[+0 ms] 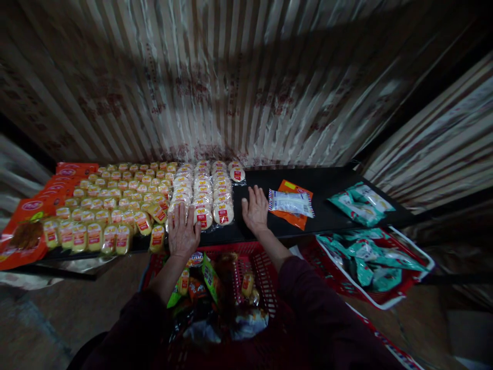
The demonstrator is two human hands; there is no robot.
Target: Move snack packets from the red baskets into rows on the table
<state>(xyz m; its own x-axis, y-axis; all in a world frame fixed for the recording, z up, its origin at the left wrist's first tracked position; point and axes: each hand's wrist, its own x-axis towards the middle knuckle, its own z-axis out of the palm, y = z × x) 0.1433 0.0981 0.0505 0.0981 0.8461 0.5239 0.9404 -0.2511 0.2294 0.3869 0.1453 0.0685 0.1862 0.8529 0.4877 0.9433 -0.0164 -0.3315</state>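
My left hand [182,231] lies flat, fingers stretched forward, over the near end of the columns of round white wrapped crackers [202,201]. My right hand [256,208] is held out with its fingers extended above the black shelf [265,177], just right of those columns, and holds nothing. Left of the crackers stand many rows of small yellow wrapped cakes [115,203]; a few near my left hand lean out of line. Close to my right hand, a white-and-blue packet [291,202] rests across an orange packet [290,220].
Overlapping orange packets [26,218] lie at the shelf's left end. Green packets [362,204] lie at its right. Below, a red basket [269,288] holds mixed snacks, and another red basket [400,295] holds green packets. A striped curtain [215,77] hangs behind.
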